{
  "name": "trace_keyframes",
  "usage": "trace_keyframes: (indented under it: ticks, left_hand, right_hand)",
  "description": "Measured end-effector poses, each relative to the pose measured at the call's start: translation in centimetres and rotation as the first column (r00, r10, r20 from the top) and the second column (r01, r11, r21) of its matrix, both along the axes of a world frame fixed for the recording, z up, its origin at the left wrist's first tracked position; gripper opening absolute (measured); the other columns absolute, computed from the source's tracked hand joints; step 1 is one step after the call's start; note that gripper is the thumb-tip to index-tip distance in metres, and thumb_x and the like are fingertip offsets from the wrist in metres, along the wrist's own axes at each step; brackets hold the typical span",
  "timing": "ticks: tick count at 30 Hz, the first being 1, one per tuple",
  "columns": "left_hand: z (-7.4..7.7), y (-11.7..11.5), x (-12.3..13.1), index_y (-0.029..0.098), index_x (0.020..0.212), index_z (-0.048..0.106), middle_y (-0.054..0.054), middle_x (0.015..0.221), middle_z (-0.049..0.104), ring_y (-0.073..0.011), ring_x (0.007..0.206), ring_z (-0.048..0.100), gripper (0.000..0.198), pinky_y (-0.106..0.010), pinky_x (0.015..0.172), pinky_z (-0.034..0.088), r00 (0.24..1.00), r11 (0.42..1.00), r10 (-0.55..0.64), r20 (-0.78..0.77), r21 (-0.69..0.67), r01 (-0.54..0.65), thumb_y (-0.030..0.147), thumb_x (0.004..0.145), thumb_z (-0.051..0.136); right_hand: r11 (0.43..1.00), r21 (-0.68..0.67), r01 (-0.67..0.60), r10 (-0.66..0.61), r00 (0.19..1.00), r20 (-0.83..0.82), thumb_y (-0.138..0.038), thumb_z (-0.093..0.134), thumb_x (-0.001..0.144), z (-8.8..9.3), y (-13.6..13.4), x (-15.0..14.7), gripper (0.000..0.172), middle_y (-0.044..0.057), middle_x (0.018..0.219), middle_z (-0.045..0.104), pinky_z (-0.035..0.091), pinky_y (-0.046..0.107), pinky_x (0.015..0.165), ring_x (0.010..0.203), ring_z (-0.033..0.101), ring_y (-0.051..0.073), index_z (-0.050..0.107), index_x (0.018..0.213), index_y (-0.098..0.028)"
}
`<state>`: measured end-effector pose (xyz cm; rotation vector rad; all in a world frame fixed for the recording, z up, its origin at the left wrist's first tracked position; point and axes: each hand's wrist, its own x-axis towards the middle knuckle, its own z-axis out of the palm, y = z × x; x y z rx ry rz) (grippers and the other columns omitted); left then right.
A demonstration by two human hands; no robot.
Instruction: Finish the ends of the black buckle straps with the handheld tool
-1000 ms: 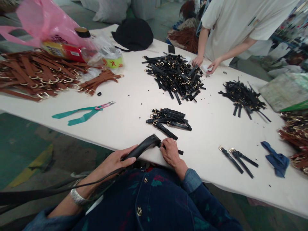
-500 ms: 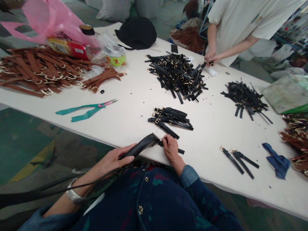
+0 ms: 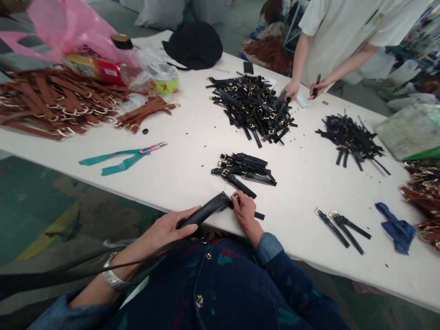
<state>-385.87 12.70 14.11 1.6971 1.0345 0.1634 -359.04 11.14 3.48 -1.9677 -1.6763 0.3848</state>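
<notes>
My left hand (image 3: 173, 224) is closed round a wide, smooth black strap (image 3: 209, 207). Its end points up and right toward my right hand, while long black lengths trail back past my wrist. With pinched fingers, my right hand (image 3: 244, 211) grips a short black buckle strap (image 3: 260, 216) at the strap's end. Its tail shows beyond the hand; the rest is covered by my fingers. Just above both hands lies a small pile of black buckle straps (image 3: 247, 169) with gold buckles.
A larger heap of black buckle straps (image 3: 252, 107) lies beyond, near a co-worker's hands (image 3: 292, 89). Green-handled snips (image 3: 127, 158) and brown straps (image 3: 51, 101) are to the left. Two or three loose straps (image 3: 343, 227) and a blue cloth (image 3: 395, 229) lie right.
My left hand has shifted slightly right with the wide strap, whose end now sits closer to my right fingers. The co-worker's hands have moved apart, one reaching to the large heap.
</notes>
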Motion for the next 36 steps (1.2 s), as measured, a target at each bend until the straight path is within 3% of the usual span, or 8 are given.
trace_keyframes:
  ticks: [5,9,13,18,25,30,36]
  left_hand:
    - [-0.2,0.2,1.4,0.023,0.144,0.048,-0.003,0.142,0.057,-0.0325,0.128,0.054,0.069,-0.039,0.110,0.038,0.990,0.997,0.037,-0.134,0.078,-0.027,0.059,0.086,0.054]
    - [-0.4,0.1,1.3,0.023,0.145,0.046,-0.004,0.143,0.056,-0.0317,0.129,0.053,0.070,-0.040,0.111,0.037,0.990,0.996,0.024,-0.140,0.090,-0.012,0.060,0.087,0.051]
    - [-0.1,-0.2,-0.1,0.022,0.146,0.045,-0.001,0.145,0.053,-0.0301,0.132,0.050,0.072,-0.035,0.112,0.037,0.989,0.998,-0.012,-0.146,0.056,0.020,0.063,0.086,0.050]
    - [0.1,-0.7,-1.1,0.024,0.147,0.043,-0.001,0.144,0.053,-0.0316,0.128,0.054,0.075,-0.037,0.108,0.042,0.971,0.998,-0.034,-0.236,0.037,0.044,0.065,0.084,0.050]
    - [0.9,-1.1,1.7,0.018,0.147,0.044,-0.006,0.142,0.056,-0.0320,0.127,0.055,0.076,-0.039,0.109,0.041,0.950,0.994,0.005,-0.312,0.109,0.031,0.061,0.084,0.046]
    - [0.2,-0.3,3.0,0.016,0.146,0.045,-0.006,0.145,0.052,-0.0301,0.132,0.051,0.075,-0.040,0.113,0.037,0.972,0.990,0.053,-0.229,0.136,-0.022,0.058,0.084,0.048]
    - [-0.7,-0.3,-0.4,0.022,0.145,0.046,-0.001,0.147,0.051,-0.0296,0.134,0.048,0.070,-0.040,0.115,0.034,0.995,0.998,0.057,-0.082,-0.002,-0.057,0.058,0.086,0.055]
  right_hand:
    - [1.000,-0.011,0.004,-0.005,0.992,-0.130,-0.032,0.042,0.096,-0.4,-0.2,0.4,0.022,0.000,0.073,0.065,0.039,0.028,0.069,0.068,0.058,0.016,0.061,0.090,-0.023]
    - [0.995,0.091,-0.044,0.066,0.966,-0.249,-0.025,0.044,0.092,-0.3,-1.2,1.3,0.017,0.004,0.086,0.065,0.046,0.031,0.077,0.081,0.059,0.018,0.060,0.094,-0.022]
    - [0.975,0.151,-0.165,0.190,0.966,-0.173,-0.024,0.056,0.083,-0.1,-2.6,2.0,0.014,0.008,0.093,0.063,0.046,0.037,0.087,0.094,0.056,0.022,0.064,0.095,-0.021]
    - [0.987,0.100,-0.129,0.142,0.979,-0.144,-0.028,0.059,0.085,-0.2,-3.2,2.1,0.013,0.007,0.087,0.062,0.046,0.039,0.085,0.090,0.055,0.023,0.068,0.091,-0.022]
    - [0.993,0.047,-0.107,0.111,0.989,-0.099,-0.026,0.061,0.083,-0.3,-2.7,2.1,0.011,0.008,0.086,0.062,0.045,0.038,0.084,0.089,0.055,0.024,0.068,0.089,-0.020]
    - [0.993,-0.033,-0.113,0.110,0.990,-0.088,-0.027,0.061,0.084,-0.1,-2.6,2.2,0.012,0.007,0.086,0.062,0.045,0.036,0.085,0.090,0.056,0.022,0.068,0.089,-0.020]
    - [0.989,-0.106,-0.103,0.094,0.992,-0.087,-0.026,0.062,0.082,0.5,-2.3,2.2,0.010,0.006,0.087,0.063,0.044,0.035,0.084,0.089,0.056,0.022,0.068,0.088,-0.020]
